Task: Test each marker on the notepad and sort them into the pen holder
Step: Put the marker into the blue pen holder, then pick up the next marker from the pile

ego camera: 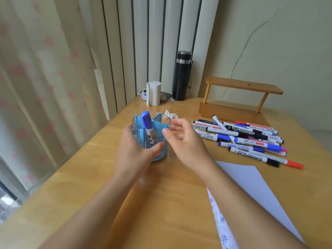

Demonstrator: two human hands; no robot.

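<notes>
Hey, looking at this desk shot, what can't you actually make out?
All head view:
Pen holder: left wall hidden by the left hand gripping it.
Blue marker in it: lower end blurred behind tinted plastic.
Marker pile: bottom ones buried; label print mostly too small.
Paper: near edge covered by the right forearm.
White crumpled thing behind the holder: too blurred to identify.

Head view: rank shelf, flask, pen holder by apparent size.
1. Shelf
2. Pen holder
3. Flask
The holder sits nearer the camera, so 2 over 3 may not hold in real size.
</notes>
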